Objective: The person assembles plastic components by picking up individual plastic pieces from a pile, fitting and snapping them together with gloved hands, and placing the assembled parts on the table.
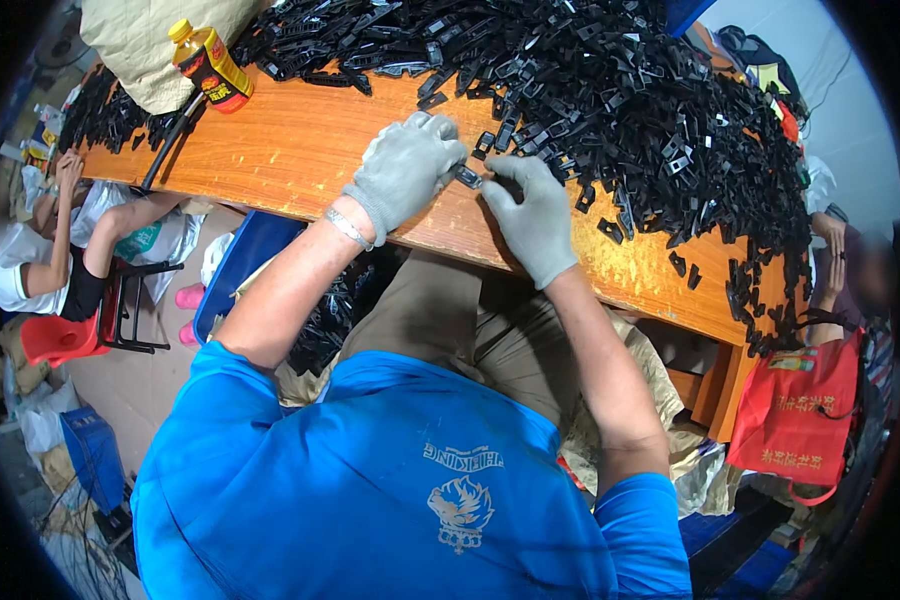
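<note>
At the far left, off the worktop's left end, another person is sitting on a red stool, hands raised; what they are holding is too small to tell. On the worktop's far left corner a yellow-capped drink bottle is lying tilted against a beige sack, with a black cable trailing toward the near edge.

Near the middle of the near edge, the left hand, in a grey glove with a metal bracelet at the wrist, is curling its fingers down onto a small black plastic clip. The grip is narrow, pinching the clip's left end. The right hand, also gloved, is meeting it from the right, thumb and forefinger closing on the same clip, which is sitting between the two hands, just above the wood.

Beyond and to the right, a heap of black clips is covering the far edge and spilling down to the right corner. Judging by its size, most of the work is remaining. Below the near edge, a dark mass in a bag beside the knee may be finished pieces, though this cannot be confirmed. A red bag is hanging at the right end.
</note>
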Tool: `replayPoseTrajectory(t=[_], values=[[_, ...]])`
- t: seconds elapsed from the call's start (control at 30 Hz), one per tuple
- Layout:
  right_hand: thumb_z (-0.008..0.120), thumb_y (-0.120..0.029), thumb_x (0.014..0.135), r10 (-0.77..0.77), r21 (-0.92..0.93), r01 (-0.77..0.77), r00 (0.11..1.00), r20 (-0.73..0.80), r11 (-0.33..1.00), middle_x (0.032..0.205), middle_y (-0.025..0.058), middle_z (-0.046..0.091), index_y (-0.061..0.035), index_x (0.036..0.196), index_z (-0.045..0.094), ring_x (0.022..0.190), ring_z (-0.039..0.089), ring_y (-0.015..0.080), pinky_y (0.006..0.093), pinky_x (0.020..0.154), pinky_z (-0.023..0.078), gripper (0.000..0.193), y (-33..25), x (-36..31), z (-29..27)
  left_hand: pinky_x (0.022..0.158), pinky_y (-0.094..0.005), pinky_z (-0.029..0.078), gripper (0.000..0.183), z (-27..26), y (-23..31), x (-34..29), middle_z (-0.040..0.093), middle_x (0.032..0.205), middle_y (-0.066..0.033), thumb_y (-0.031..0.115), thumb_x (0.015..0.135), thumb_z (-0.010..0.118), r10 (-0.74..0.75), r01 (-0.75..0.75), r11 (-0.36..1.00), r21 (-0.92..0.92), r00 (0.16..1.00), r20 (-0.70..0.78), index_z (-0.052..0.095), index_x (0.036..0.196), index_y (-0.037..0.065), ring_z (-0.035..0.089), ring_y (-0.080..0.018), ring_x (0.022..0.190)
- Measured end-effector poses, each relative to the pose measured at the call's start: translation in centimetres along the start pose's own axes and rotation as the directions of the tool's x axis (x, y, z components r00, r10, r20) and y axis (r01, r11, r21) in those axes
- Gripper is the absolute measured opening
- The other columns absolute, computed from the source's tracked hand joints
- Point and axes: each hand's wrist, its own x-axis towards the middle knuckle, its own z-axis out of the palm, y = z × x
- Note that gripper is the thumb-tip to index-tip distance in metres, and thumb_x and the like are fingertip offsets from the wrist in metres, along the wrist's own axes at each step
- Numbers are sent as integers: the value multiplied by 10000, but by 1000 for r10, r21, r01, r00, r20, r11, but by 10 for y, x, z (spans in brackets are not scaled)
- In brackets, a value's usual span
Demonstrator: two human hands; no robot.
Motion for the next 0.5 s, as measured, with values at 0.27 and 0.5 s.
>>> replayPoseTrajectory(t=[0.27,0.5], values=[[821,-163,890,135,-471,-47,979,154,881,1044,114,705,-89,1049,762,1004,706,336,445,848,569,184,-17,-7,-14,882,-458,530,227,-1,-1,-46,700,1021,-89,198,861,838,-159,135,948,-289,986,-60,769,1060,112,652,-339,1016],[818,-152,893,-3,-333,69,981,195,941,1043,111,696,-117,1107,780,996,708,336,448,835,576,219,-21,-3,2,877,-455,532,203,4,1,-47,699,1008,-86,190,861,842,-194,167,941,-295,979,-66,775,1031,103,650,-334,1005]])
